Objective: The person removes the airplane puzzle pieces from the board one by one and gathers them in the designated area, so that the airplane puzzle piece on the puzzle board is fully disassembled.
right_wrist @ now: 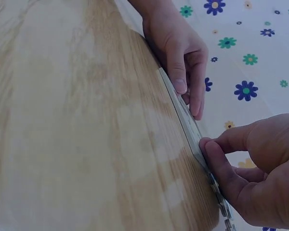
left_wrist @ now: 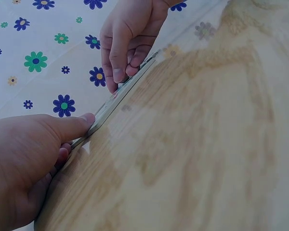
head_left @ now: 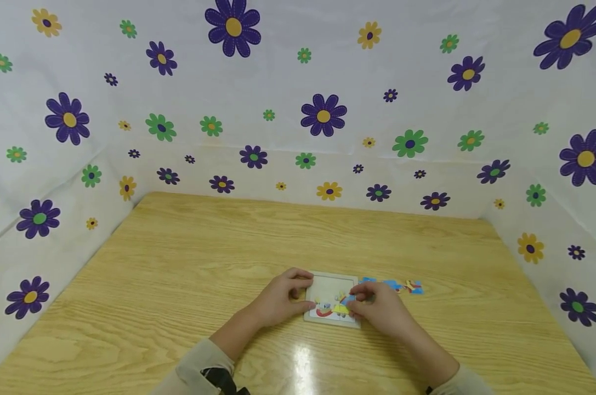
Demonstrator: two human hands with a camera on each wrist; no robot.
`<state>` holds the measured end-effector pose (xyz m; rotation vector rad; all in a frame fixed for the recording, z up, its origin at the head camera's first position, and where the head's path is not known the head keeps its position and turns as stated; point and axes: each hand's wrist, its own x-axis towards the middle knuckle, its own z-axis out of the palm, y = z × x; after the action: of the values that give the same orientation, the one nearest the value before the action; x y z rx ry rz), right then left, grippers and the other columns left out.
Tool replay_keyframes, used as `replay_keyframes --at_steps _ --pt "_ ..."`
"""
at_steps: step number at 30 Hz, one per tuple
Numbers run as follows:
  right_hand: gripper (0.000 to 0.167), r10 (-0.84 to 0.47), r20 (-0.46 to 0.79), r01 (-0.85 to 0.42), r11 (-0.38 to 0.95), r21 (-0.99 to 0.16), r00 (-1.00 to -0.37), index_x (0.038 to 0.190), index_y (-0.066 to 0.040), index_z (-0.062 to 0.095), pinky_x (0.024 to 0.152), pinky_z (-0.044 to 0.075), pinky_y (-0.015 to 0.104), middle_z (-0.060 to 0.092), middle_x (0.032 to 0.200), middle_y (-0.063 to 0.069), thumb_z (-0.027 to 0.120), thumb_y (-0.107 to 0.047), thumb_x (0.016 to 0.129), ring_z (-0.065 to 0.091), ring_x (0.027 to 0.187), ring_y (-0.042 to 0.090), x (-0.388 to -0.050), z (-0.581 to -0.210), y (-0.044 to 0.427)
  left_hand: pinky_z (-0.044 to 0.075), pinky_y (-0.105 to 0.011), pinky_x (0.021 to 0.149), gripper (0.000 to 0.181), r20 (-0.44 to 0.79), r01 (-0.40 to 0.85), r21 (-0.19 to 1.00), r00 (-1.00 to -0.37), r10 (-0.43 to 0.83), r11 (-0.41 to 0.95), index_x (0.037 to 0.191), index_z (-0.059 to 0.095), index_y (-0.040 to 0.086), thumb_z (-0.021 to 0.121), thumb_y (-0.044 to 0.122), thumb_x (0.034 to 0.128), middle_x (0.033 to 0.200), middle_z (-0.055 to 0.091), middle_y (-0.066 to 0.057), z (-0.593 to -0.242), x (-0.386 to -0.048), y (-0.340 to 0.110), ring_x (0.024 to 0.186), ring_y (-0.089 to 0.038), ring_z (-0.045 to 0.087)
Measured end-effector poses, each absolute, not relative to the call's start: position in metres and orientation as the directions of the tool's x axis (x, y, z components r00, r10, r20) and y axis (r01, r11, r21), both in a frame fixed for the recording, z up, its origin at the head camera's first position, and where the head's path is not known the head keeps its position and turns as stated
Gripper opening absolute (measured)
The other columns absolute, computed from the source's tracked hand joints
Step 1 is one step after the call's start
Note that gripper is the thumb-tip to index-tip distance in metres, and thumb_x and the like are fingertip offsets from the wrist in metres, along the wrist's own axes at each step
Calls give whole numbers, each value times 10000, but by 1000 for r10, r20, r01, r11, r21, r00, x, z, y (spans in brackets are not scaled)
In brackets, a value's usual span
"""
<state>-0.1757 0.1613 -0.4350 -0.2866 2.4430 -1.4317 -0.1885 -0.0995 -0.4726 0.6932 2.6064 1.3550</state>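
Observation:
A small square puzzle frame (head_left: pixel 333 325) with a pale border lies flat on the table. Along its lower part sit picture pieces, among them a red and a yellow one; its upper part shows bare backing. My left hand (head_left: pixel 280 299) holds the frame by its left side, thumb at the lower corner and fingers at the upper one. At the right side, my right hand (head_left: pixel 384 310) pinches a puzzle piece (head_left: pixel 347 300) with blue on it between thumb and forefinger, low over the frame. The fingertips hide much of that piece. Both wrist views show the frame (right_wrist: pixel 180 113) nearly edge-on.
Several loose blue puzzle pieces (head_left: pixel 413 287) lie just right of the frame, partly behind my right hand. The wooden table (head_left: pixel 204 247) is bordered at the back and sides by a white flower-printed cloth (head_left: pixel 268 82).

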Motion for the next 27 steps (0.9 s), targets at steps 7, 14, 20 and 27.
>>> replay_keyframes --at_steps 7,14,20,27 --pt "170 -297 -163 19 436 -900 -941 1110 57 568 681 586 244 619 1003 164 625 -16 967 696 763 180 -174 -436 159 450 -211 765 515 101 335 806 -891 443 489 1341 617 -6 759 231 906 1392 547 -37 -472 -186 -101 866 -102 496" --pt "226 -331 -194 79 332 -940 -923 1199 105 537 744 597 279 599 1059 207 562 5 998 712 839 214 -176 -432 167 458 -216 798 520 97 343 793 -887 451 503 1353 610 3 750 246 914 1403 543 -29 -472 -187 -100 915 -102 519" --pt "290 -290 -228 142 289 -947 -930 1257 121 526 783 592 275 584 1105 189 569 9 993 702 880 203 -178 -435 181 446 -203 769 522 98 341 795 -888 449 502 1346 617 2 759 244 906 1399 545 -31 -472 -187 -98 874 -96 499" --pt "325 -216 -241 161 330 -930 -946 1289 115 520 795 586 265 581 1133 189 575 -19 998 687 891 183 -179 -431 204 450 -204 768 524 100 342 791 -890 445 507 1351 613 5 757 243 907 1401 543 -30 -472 -187 -100 876 -91 504"
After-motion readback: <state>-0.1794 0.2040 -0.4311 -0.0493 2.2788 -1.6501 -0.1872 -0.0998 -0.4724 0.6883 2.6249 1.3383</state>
